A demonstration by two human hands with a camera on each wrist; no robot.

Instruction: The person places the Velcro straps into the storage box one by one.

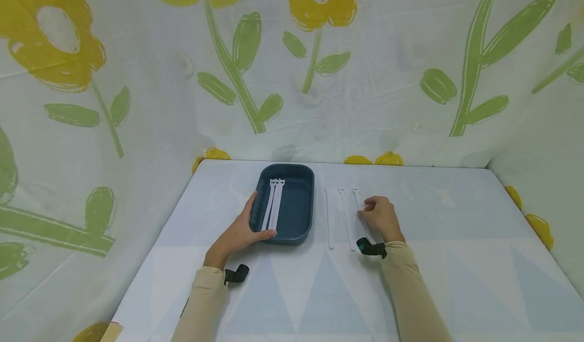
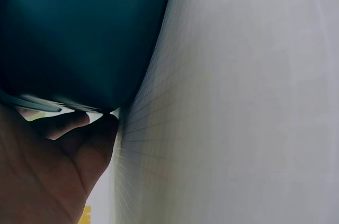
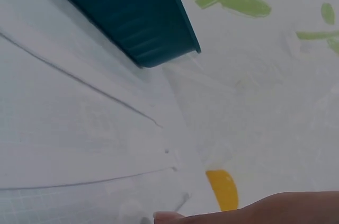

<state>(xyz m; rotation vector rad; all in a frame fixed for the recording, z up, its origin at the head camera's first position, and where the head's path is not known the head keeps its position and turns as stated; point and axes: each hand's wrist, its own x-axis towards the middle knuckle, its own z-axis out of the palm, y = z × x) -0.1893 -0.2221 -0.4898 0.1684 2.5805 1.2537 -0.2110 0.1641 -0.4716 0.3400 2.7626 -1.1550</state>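
Observation:
My left hand (image 1: 244, 230) grips the left front corner of a dark teal tray (image 1: 296, 239), its thumb over the front rim and its fingers along the left wall. Inside the tray, several white cable ties (image 1: 276, 205) lie side by side, heads toward the back. To the tray's right, two white cable ties (image 1: 329, 220) lie lengthwise on the table. A further one, the rightmost white cable tie (image 1: 357, 197), passes under my right hand (image 1: 383, 219), whose thumb and bent forefinger pinch it near its middle. The right wrist view shows only a finger edge.
The pale table (image 1: 447, 261) has printed blue triangles. A white curtain (image 1: 365, 104) with yellow flowers hangs behind it and at both sides. Each wrist wears a small black camera (image 1: 370, 247).

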